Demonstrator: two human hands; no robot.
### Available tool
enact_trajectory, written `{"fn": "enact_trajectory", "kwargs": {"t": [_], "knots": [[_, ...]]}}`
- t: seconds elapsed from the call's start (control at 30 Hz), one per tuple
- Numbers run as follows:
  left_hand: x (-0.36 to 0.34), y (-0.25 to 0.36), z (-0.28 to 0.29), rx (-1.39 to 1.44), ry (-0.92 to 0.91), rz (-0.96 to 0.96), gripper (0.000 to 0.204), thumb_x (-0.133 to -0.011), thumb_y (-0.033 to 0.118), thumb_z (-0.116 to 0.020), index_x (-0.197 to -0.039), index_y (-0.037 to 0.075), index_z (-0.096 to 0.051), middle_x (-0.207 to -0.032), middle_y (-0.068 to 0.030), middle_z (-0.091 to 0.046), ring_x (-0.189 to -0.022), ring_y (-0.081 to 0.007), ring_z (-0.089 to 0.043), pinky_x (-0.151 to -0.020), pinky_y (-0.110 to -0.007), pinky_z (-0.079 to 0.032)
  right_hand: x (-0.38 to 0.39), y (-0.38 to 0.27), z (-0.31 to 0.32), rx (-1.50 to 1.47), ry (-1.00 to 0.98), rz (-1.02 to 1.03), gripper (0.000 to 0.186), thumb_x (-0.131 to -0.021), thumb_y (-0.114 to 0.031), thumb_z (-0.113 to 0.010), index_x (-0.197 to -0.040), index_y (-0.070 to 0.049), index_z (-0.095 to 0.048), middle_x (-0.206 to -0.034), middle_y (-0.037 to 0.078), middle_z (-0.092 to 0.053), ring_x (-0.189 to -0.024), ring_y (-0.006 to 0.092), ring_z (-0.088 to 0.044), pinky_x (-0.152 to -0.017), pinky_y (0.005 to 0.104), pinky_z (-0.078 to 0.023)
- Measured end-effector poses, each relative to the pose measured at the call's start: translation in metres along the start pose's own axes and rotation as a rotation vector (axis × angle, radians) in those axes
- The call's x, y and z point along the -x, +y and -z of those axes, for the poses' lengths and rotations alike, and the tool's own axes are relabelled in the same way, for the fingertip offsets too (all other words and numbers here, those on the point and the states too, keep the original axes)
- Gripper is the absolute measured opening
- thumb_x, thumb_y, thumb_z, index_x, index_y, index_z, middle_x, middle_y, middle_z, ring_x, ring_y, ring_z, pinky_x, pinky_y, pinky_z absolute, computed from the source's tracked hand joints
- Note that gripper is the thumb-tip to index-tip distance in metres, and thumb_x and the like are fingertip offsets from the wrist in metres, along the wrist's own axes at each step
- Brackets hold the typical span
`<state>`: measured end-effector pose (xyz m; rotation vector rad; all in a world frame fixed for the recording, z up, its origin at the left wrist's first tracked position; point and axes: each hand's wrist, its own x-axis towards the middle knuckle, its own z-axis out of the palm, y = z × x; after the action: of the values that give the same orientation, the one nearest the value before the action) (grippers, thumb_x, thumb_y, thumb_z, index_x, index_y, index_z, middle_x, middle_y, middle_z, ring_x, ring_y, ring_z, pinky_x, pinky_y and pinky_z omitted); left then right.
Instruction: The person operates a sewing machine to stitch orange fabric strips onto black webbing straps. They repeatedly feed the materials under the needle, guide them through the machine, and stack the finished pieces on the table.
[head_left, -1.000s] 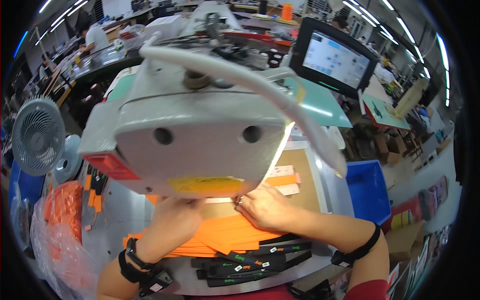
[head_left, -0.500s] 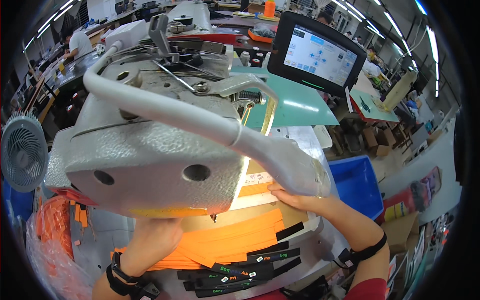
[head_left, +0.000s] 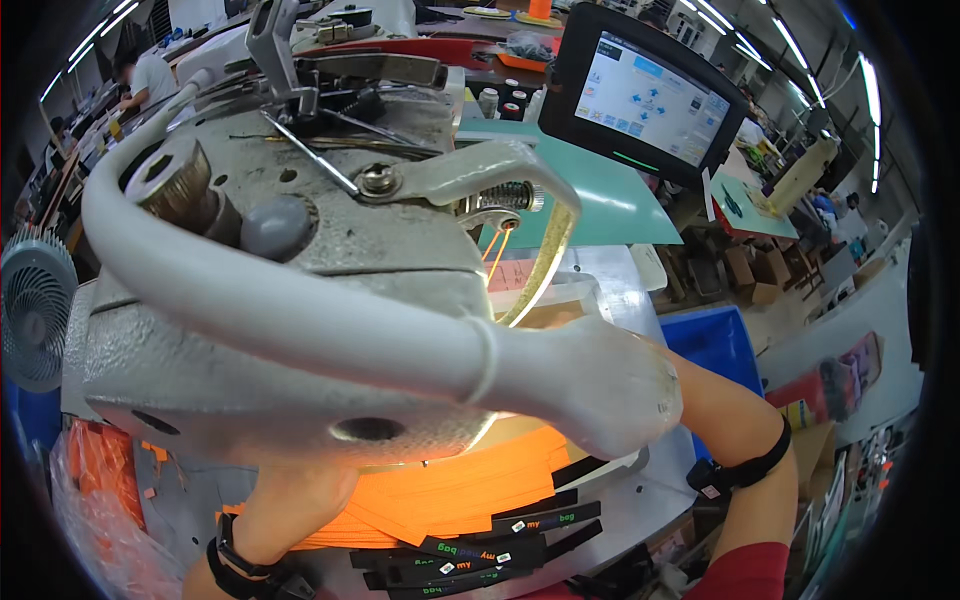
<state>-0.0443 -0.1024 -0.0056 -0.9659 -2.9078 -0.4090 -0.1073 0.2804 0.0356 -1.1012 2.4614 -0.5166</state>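
Note:
A large grey sewing machine head [head_left: 280, 390] fills the near left. My left hand [head_left: 312, 492] reaches under it, beside the fanned orange fabric strips [head_left: 450, 490]; its fingers are hidden by the machine. My right forearm [head_left: 735, 420] bends up on the right, and the hand behind the white lamp head [head_left: 610, 385] cannot be seen. Black printed bands [head_left: 480, 552] lie in a loose pile in front of the orange strips. Orange thread [head_left: 498, 245] runs down past the metal lever. A clear plastic template [head_left: 560, 300] shows partly behind the lamp.
A control screen [head_left: 650, 100] stands at the back right by a green table surface [head_left: 610, 200]. A blue bin [head_left: 715, 345] sits to the right. On the left are a fan [head_left: 38, 310] and plastic-wrapped orange material [head_left: 100, 480]. Another person [head_left: 150, 80] works far back left.
My head view has moved closer over the machine. My right hand, earlier at the edge of a template with an orange strip, has passed behind the lamp. The left hand stays about where it was.

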Motion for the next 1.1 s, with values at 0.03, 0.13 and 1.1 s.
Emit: {"fn": "enact_trajectory", "kwargs": {"t": [0.03,0.13,1.1], "knots": [[0.0,0.0,-0.002,-0.005,0.024,-0.008,0.019,-0.086,0.012,-0.061,-0.101,0.003,-0.071,-0.088,-0.0193,-0.07,-0.081,-0.0397,-0.067,-0.074,-0.049,-0.054,0.003,-0.003,-0.001,0.011,0.007,0.007,0.023,-0.084,-0.02,-0.073,-0.099,-0.002,-0.072,-0.101,0.016,-0.07,-0.096,0.0352,-0.068,-0.082,0.0409,-0.053],[0.0,0.0,-0.003,-0.068,0.033,-0.044,0.02,-0.087,0.014,-0.061,-0.101,0.004,-0.071,-0.088,-0.0192,-0.069,-0.081,-0.0397,-0.066,-0.075,-0.048,-0.054,0.004,-0.007,-0.002,0.049,0.044,0.001,0.022,-0.085,-0.02,-0.074,-0.1,-0.004,-0.072,-0.101,0.014,-0.071,-0.097,0.0334,-0.068,-0.083,0.0407,-0.053],[-0.005,0.009,0.016,-0.128,0.126,0.009,0.037,-0.082,0.001,-0.059,-0.118,0.004,-0.067,-0.106,-0.0168,-0.069,-0.102,-0.0397,-0.065,-0.086,-0.051,-0.049,0.018,-0.037,-0.065,0.843,0.262,-0.236,0.038,-0.082,-0.004,-0.062,-0.118,0.005,-0.068,-0.101,0.016,-0.063,-0.091,0.0316,-0.064,-0.08,0.0412,-0.051]]}}
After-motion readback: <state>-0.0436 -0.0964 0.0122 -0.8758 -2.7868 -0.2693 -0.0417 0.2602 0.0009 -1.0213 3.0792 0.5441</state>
